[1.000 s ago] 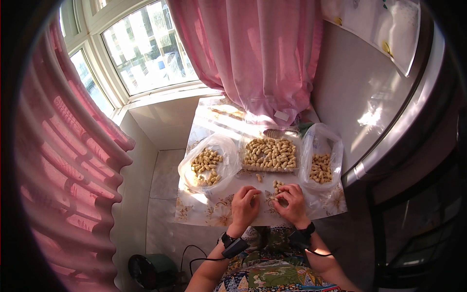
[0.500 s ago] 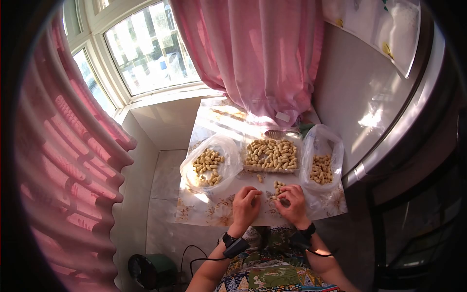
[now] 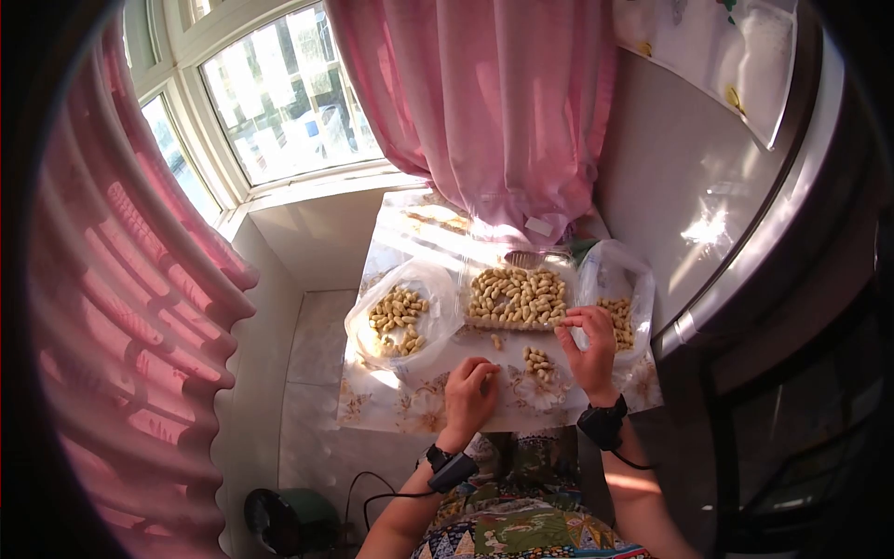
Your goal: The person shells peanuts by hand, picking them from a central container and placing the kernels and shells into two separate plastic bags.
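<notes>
My left hand (image 3: 471,391) rests over the front of the table, its fingers curled together; whatever they hold, if anything, is hidden. My right hand (image 3: 594,349) is at the front right corner of a clear plastic box (image 3: 521,327) filled with peanuts (image 3: 518,294). Its fingers stretch left with the thumb apart, and no peanut shows between them. A small pile of peanuts (image 3: 537,361) lies on the tablecloth between my hands. Loose peanuts (image 3: 497,342) lie just in front of the box.
A plastic bag (image 3: 440,321) with peanuts stands open on the left; another bag (image 3: 637,270) with peanuts stands on the right, partly behind my right hand. A flowered cloth (image 3: 424,410) covers the table. Pink curtains (image 3: 484,102) hang behind, and a wall (image 3: 670,158) borders the right side.
My right hand has moved from the small pile up and to the right, to the box's corner, and its fingers have spread. My left hand has stayed in place.
</notes>
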{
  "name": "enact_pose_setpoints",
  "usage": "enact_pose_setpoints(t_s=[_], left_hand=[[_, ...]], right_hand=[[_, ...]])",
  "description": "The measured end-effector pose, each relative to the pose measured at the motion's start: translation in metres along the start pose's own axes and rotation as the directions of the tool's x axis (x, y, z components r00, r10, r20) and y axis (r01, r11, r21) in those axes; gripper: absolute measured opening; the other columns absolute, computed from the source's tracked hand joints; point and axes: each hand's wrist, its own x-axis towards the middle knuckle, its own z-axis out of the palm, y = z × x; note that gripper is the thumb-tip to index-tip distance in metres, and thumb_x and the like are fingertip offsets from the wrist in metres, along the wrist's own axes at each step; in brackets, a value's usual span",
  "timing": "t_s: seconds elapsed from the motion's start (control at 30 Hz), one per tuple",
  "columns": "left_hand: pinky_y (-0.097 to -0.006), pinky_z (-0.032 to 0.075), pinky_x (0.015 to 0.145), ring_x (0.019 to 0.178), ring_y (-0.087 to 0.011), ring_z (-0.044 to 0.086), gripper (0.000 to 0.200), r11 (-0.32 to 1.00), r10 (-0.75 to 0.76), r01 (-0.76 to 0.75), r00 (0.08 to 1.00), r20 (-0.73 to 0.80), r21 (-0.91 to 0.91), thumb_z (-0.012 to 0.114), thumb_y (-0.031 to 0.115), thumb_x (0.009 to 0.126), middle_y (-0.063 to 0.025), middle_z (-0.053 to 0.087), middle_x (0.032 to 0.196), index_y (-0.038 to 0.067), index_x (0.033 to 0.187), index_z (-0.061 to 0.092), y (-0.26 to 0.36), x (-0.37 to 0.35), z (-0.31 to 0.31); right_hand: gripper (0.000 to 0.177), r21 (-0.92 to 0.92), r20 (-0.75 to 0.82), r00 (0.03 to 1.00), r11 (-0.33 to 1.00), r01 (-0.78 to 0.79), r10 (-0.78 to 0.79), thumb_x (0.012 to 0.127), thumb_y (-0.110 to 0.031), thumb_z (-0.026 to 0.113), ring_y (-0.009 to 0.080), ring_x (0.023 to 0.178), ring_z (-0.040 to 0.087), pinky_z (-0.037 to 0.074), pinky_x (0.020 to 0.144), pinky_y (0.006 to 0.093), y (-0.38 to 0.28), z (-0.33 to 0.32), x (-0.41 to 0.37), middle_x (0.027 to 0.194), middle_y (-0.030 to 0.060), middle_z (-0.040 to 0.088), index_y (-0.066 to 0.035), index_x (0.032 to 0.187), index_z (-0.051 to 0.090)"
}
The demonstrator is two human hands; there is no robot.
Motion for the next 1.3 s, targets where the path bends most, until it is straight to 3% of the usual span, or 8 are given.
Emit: enact_pose_setpoints(t_s=[0.33, 0.57, 0.63, 0.77, 0.83, 1.0, 1.2, 1.3], left_hand=[[-0.0427, 0.055, 0.083, 0.095, -0.0333, 0.068, 0.02, 1.0, 0.016, -0.016, 1.0, -0.004, 0.001, 0.072, 0.0, 0.082, -0.0095, 0.068, 0.104, 0.008, 0.1, 0.072, -0.001, 0.0, 0.0], [-0.0423, 0.054, 0.082, 0.093, -0.0328, 0.068, 0.02, 1.0, -0.013, 0.013, 1.0, 0.003, -0.01, 0.073, 0.0, 0.081, -0.0084, 0.068, 0.103, 0.008, 0.099, 0.072, -0.001, 0.0, 0.002], [-0.0345, 0.055, 0.07, 0.078, -0.0221, 0.068, 0.016, 0.998, 0.058, -0.056, 0.997, -0.05, 0.037, 0.074, 0.001, 0.083, -0.005, 0.068, 0.101, 0.009, 0.096, 0.074, -0.004, 0.002, 0.002], [-0.0344, 0.056, 0.07, 0.079, -0.0226, 0.068, 0.016, 0.996, 0.069, -0.066, 0.997, -0.04, 0.06, 0.074, 0.0, 0.083, -0.0053, 0.069, 0.1, 0.009, 0.096, 0.074, -0.003, 0.001, 0.001], [-0.042, 0.055, 0.082, 0.093, -0.0317, 0.068, 0.021, 0.999, 0.003, -0.003, 1.0, -0.008, 0.033, 0.073, 0.002, 0.08, -0.0073, 0.069, 0.102, 0.01, 0.099, 0.073, -0.002, 0.0, 0.002], [-0.0382, 0.056, 0.077, 0.087, -0.0279, 0.069, 0.018, 0.998, 0.045, -0.043, 0.999, -0.027, 0.04, 0.073, 0.001, 0.081, -0.0072, 0.069, 0.1, 0.009, 0.097, 0.074, -0.003, 0.001, 0.003], [-0.0343, 0.057, 0.072, 0.081, -0.0248, 0.069, 0.016, 0.995, 0.084, -0.082, 0.996, -0.038, 0.049, 0.074, -0.001, 0.082, -0.0076, 0.069, 0.099, 0.007, 0.096, 0.074, -0.005, 0.001, 0.003], [-0.0338, 0.056, 0.071, 0.08, -0.024, 0.069, 0.016, 0.995, 0.09, -0.088, 0.995, -0.033, 0.053, 0.073, -0.002, 0.082, -0.0074, 0.069, 0.099, 0.007, 0.096, 0.074, -0.005, 0.002, 0.002]], right_hand=[[0.016, -0.075, -0.035, 0.999, 0.997, -0.007, 0.004, 0.088, -0.013, 0.079, 0.0319, 0.11, 0.06, 0.049, 0.097, 0.0445, 0.021, 0.016, 0.006, 0.107, 0.0092, 0.069, -0.005, 0.098, 0.07], [0.017, 0.052, 0.276, 0.957, 0.995, 0.083, -0.094, 0.085, -0.008, 0.076, 0.0309, 0.11, 0.062, 0.051, 0.097, 0.0433, 0.006, 0.04, -0.038, 0.106, 0.0071, 0.069, -0.007, 0.102, 0.071], [0.017, -0.033, 0.24, 0.969, 0.997, 0.071, -0.061, 0.086, -0.009, 0.074, 0.0299, 0.111, 0.062, 0.05, 0.098, 0.0436, 0.006, 0.049, -0.044, 0.106, 0.0065, 0.069, -0.007, 0.103, 0.072], [0.02, -0.124, 0.261, 0.965, 0.992, 0.027, 0.006, 0.088, -0.01, 0.071, 0.0278, 0.113, 0.061, 0.048, 0.1, 0.044, 0.02, 0.059, -0.055, 0.109, 0.0053, 0.068, -0.009, 0.108, 0.075], [0.022, -0.115, 0.267, 0.964, 0.992, 0.048, -0.016, 0.088, -0.01, 0.071, 0.0274, 0.113, 0.061, 0.048, 0.1, 0.0435, 0.021, 0.058, -0.057, 0.109, 0.0049, 0.068, -0.01, 0.109, 0.074], [0.021, -0.04, 0.279, 0.96, 0.998, 0.051, -0.038, 0.089, -0.01, 0.072, 0.0264, 0.111, 0.062, 0.048, 0.098, 0.0425, 0.014, 0.055, -0.055, 0.109, 0.004, 0.068, -0.011, 0.109, 0.075], [0.024, 0.077, 0.197, 0.977, 0.994, 0.074, -0.088, 0.087, -0.004, 0.077, 0.0311, 0.095, 0.067, 0.054, 0.084, 0.0425, 0.0, 0.036, -0.048, 0.104, 0.0069, 0.069, -0.01, 0.11, 0.074], [0.019, 0.07, -0.013, 1.0, 0.997, 0.014, -0.013, 0.088, -0.002, 0.078, 0.0295, 0.094, 0.069, 0.056, 0.081, 0.039, 0.0, 0.01, -0.037, 0.103, 0.0092, 0.07, -0.007, 0.106, 0.074]])
